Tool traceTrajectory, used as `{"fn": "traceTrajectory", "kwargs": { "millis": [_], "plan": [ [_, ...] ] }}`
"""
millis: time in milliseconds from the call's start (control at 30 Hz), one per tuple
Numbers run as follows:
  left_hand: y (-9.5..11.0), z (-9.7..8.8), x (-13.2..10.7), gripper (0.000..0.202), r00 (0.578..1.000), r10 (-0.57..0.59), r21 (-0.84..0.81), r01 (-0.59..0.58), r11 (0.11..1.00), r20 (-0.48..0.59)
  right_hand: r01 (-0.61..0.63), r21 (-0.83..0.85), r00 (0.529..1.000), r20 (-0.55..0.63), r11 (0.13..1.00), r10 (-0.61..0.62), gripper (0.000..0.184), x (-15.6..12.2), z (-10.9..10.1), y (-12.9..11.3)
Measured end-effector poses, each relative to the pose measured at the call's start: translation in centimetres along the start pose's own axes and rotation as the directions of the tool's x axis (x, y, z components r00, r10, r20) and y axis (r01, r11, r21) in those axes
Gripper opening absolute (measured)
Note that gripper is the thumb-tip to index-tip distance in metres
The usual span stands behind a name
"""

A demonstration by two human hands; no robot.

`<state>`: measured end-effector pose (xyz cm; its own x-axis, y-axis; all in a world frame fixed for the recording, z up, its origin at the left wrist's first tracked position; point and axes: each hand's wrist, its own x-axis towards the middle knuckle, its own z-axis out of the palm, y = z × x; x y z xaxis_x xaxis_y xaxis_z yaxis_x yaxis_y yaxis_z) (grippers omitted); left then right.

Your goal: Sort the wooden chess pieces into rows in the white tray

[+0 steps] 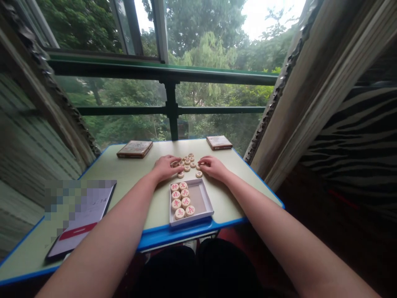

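Observation:
Loose round Chinese chess pieces (187, 162) lie in a cluster on the table, beyond an open shallow box (201, 198). My left hand (167, 167) rests at the cluster's left side, fingers stretched and thumb apart, touching or very near the pieces there. On the right side, my right hand (213, 167) has its fingers apart beside a chess piece (198, 167); whether it touches that piece is hard to make out. Inside the box, several pieces with red characters (185, 193) stand in two columns on the left, and the box's bare floor shows on the right.
Two flat brown boxes (135, 149) (219, 142) sit at the table's far corners. A clipboard-like board with paper (83, 223) lies at the left, partly pixelated. Blue trim edges the table (176, 236). Behind stand a window railing (172, 99) and curtains (288, 91).

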<state>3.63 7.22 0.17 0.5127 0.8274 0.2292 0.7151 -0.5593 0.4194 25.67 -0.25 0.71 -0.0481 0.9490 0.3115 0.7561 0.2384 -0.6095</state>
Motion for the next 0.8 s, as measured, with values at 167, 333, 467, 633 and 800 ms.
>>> {"fn": "traceTrajectory", "kwargs": {
  "millis": [167,333,467,633,800],
  "plan": [
    [0.1,0.0,-1.0,0.062,1.0,-0.029,-0.13,0.028,0.991,-0.001,-0.046,-0.015,0.999,-0.002,0.999,0.046,0.023,0.8,0.4,0.0],
    [0.9,-0.5,-1.7,0.065,0.987,-0.141,-0.338,0.16,0.927,0.082,0.033,0.048,0.997,-0.068,0.998,-0.03,0.029,0.6,0.3,0.3],
    [1.2,-1.2,-2.0,0.059,0.952,-0.214,-0.498,0.297,0.815,0.217,0.204,-0.066,0.979,0.012,0.977,-0.204,0.023,0.1,-0.2,-0.6],
    [0.7,-1.6,-2.3,0.079,0.966,-0.124,-0.508,0.226,0.831,0.227,0.24,-0.104,0.964,0.14,0.965,-0.225,0.025,0.1,-0.2,-1.3],
    [0.0,-1.8,-2.3,0.085,0.968,-0.054,-0.433,0.158,0.887,0.243,0.233,-0.116,0.971,0.08,0.966,-0.224,0.024,0.5,-0.3,-0.9]
  ]
}}
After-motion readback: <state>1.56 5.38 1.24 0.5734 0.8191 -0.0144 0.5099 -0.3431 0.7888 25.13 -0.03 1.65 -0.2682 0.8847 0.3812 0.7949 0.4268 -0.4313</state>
